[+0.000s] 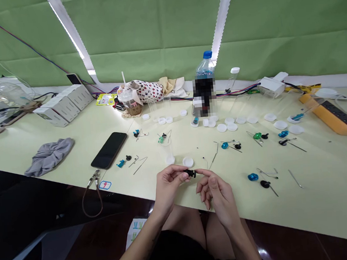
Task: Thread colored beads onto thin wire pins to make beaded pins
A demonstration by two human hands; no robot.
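Note:
Between the thumb and forefinger of my left hand (169, 187) is a small black part (191, 173) with a disc-like end; its exact kind does not show. The outstretched forefinger of my right hand (217, 191) meets that disc end, the other fingers loosely bent and apart, gripping nothing. A white cap (188, 162) lies just beyond my fingers, with a clear tube (167, 153) to its left. Thin bent metal rods (214, 155) rest behind my right hand. To the right are a blue piece (253, 177) and a black disc with a stem (265, 184).
A black phone (109, 150) and a grey scrunchie (50, 157) lie to the left, white boxes (65, 105) behind them. A blue-capped bottle (205, 68) stands at the back among white caps (230, 125). An orange power strip (330, 116) sits at right.

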